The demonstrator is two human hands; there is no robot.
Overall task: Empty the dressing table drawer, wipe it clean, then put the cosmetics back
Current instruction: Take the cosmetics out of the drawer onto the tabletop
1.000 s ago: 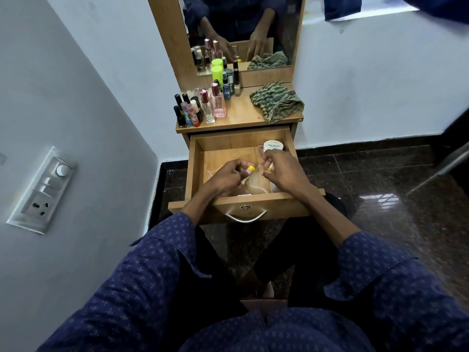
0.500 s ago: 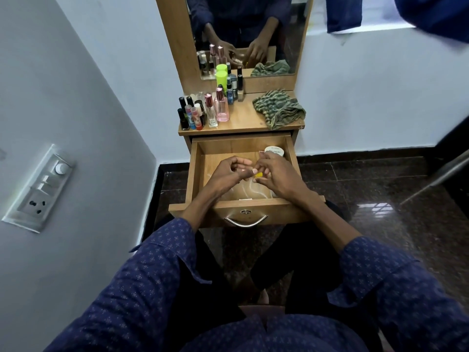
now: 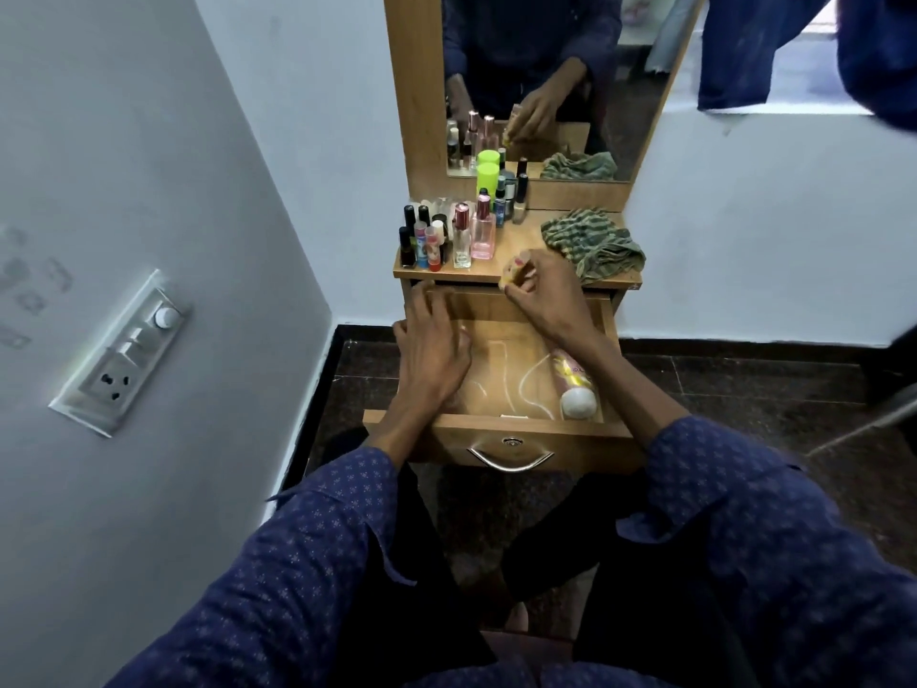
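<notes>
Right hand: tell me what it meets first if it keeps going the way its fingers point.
Probably the pink perfume bottle. The right hand, gripping a small yellow item, points up-left across the tabletop; depth is uncertain.

A pale grey wall [image 3: 124, 141] ran along the left side and met a white wall [image 3: 744, 230] behind a wooden dressing table [image 3: 521, 278] set in the corner. A tall mirror [image 3: 546, 67] in a wooden frame rose from the back of the table. On the grey wall sat a white switch plate [image 3: 121, 352] with a round knob, rocker switches and a socket. The floor [image 3: 769, 394] was dark polished stone that caught a faint sheen of light, with a dark skirting strip along the foot of the walls. At the upper right, daylight came through a window [image 3: 814, 57], where blue cloth [image 3: 734, 47] hung across part of the opening.
</notes>
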